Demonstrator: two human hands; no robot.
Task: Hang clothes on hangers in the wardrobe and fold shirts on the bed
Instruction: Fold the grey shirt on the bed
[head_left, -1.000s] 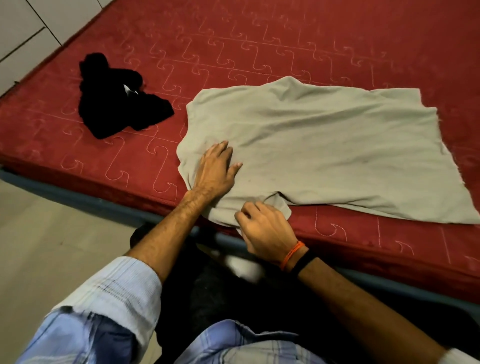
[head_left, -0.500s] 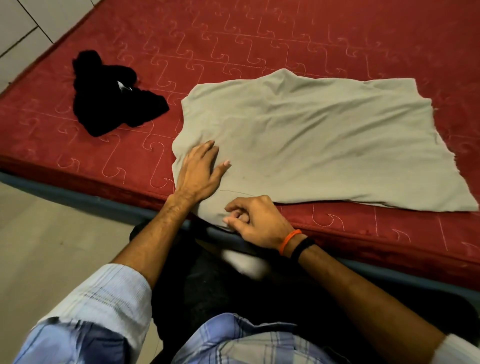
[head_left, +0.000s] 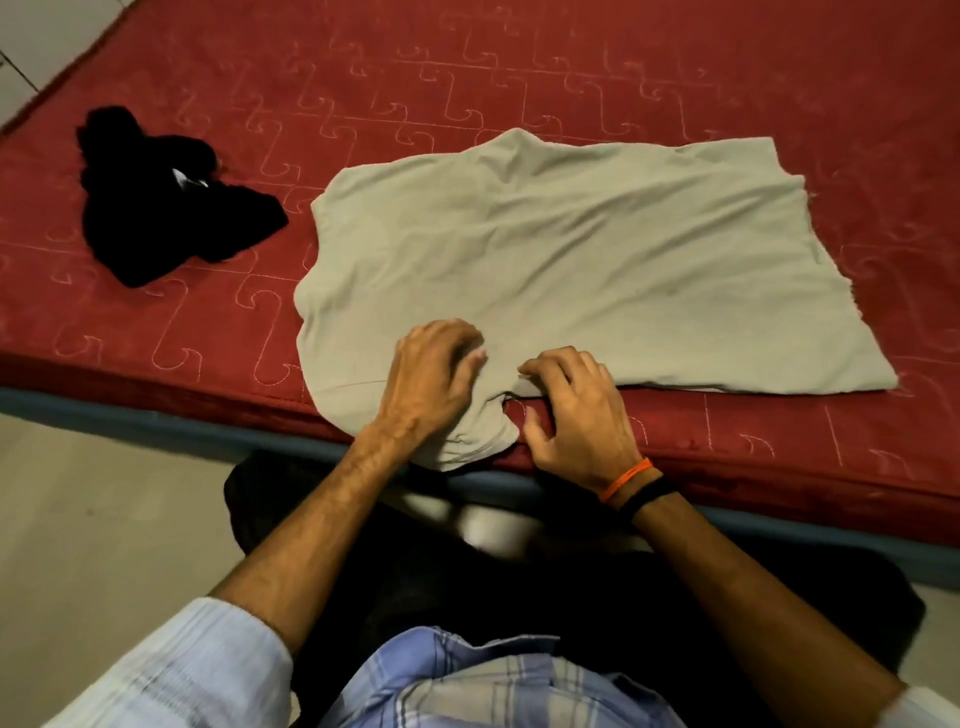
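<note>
A beige shirt lies spread on the red mattress, with its near left corner folded and hanging over the bed's front edge. My left hand sits on that part of the shirt, its fingers curled into the fabric. Just to the right, my right hand has bent fingertips resting on the shirt's near hem, and its thumb lies apart on the mattress. A crumpled black garment lies on the mattress to the left of the shirt.
The bed's grey-blue frame edge runs along the front of the mattress. Pale floor lies at the lower left. My dark trousers and blue checked shirt fill the bottom of the view.
My left hand went from lying flat on the shirt to curling its fingers into the fabric. My right hand let go of the sleeve corner and moved right, onto the hem.
</note>
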